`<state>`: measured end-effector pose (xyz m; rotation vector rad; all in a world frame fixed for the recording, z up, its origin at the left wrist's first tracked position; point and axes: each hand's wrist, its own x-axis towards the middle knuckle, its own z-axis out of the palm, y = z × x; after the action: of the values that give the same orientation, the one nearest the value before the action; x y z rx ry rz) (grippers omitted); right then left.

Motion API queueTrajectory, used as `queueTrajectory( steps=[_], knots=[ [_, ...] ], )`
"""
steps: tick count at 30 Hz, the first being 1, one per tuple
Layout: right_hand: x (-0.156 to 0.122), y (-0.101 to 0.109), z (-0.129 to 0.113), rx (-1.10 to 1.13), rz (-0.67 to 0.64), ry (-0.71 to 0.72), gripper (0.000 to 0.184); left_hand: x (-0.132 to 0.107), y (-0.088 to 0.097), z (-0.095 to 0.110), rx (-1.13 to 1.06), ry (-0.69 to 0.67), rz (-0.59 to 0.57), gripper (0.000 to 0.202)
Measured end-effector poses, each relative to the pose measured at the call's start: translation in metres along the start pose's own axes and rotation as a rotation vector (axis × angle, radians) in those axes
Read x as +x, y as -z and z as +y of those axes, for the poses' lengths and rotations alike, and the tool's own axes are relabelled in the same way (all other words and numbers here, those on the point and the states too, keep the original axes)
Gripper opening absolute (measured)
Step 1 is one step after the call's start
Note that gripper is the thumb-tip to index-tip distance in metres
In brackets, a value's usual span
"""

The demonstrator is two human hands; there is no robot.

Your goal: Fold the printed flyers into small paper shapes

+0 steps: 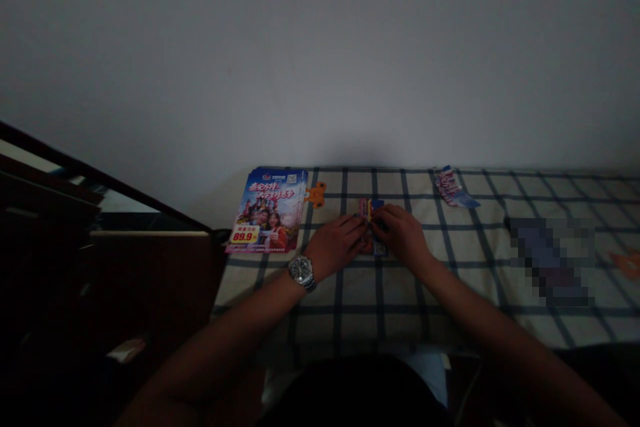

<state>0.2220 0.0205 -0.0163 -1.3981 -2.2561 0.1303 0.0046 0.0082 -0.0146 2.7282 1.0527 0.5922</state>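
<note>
A small folded flyer point(380, 249), blue, red and yellow, lies on the checked cloth in front of me, partly covered by my fingers. My left hand point(336, 244), with a metal watch point(301, 271) on its wrist, presses its closed fingers on the flyer's left side. From the right, my right hand point(401, 235) pinches the same flyer with bent fingers. The exact fold under the fingertips is hidden. Left of my hands sits a stack of flyers point(267, 210), blue at the top and printed with "89.9".
Several folded flyers point(453, 188) lie fanned out at the back right. An orange bear figure point(316, 194) shows on the checked cloth point(320, 310) beside the stack. A blurred-out dark object point(553, 263) lies at right. Behind rises a plain wall point(345, 60).
</note>
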Motion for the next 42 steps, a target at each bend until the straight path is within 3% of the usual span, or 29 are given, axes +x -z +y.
queueTrajectory(
  steps=[19, 28, 33, 42],
  knots=[
    [0.047, 0.000, 0.013, -0.113, -0.030, -0.114, 0.010, 0.001, 0.002, 0.001, -0.040, 0.001, 0.008, 0.034],
    [0.054, -0.003, 0.016, -0.128, -0.020, -0.122, 0.013, 0.001, 0.002, 0.001, -0.040, -0.004, 0.012, 0.032],
    [0.046, -0.001, 0.019, 0.024, 0.014, -0.094, 0.010, 0.001, 0.000, -0.001, -0.053, -0.002, 0.027, 0.033],
    [0.005, 0.002, 0.014, 0.191, -0.004, 0.005, 0.007, 0.001, -0.001, -0.001, -0.052, 0.008, 0.032, 0.033]
  ],
)
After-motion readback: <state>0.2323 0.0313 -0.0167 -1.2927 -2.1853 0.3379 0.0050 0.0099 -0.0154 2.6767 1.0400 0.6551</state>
